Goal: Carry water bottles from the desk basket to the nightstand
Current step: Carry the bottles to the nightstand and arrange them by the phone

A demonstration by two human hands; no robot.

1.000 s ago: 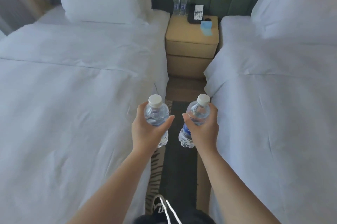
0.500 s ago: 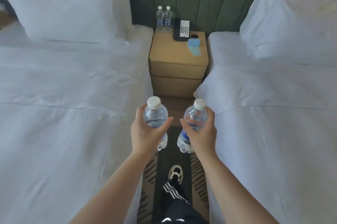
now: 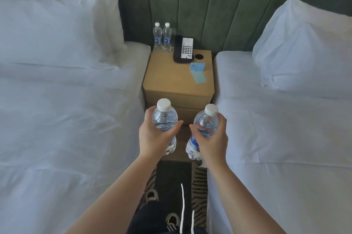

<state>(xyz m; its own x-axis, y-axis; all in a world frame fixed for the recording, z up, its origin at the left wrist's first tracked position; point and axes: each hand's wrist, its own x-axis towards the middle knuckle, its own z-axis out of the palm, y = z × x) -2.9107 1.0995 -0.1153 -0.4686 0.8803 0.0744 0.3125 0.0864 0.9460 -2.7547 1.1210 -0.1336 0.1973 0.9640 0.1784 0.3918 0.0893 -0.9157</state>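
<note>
My left hand grips a clear water bottle with a white cap, held upright. My right hand holds a second clear bottle with a blue label, tilted slightly right. Both hang in front of the tan nightstand, just short of its front edge. Two more water bottles stand side by side at the nightstand's back left corner. The desk basket is out of view.
A black telephone and a blue card sit on the nightstand's right half. White beds flank the narrow aisle, each with a pillow. A green padded headboard stands behind. My legs and shoes show on the patterned carpet.
I have walked forward down the aisle; the nightstand is much closer and larger. Both hands keep their bottles in the same grip.
</note>
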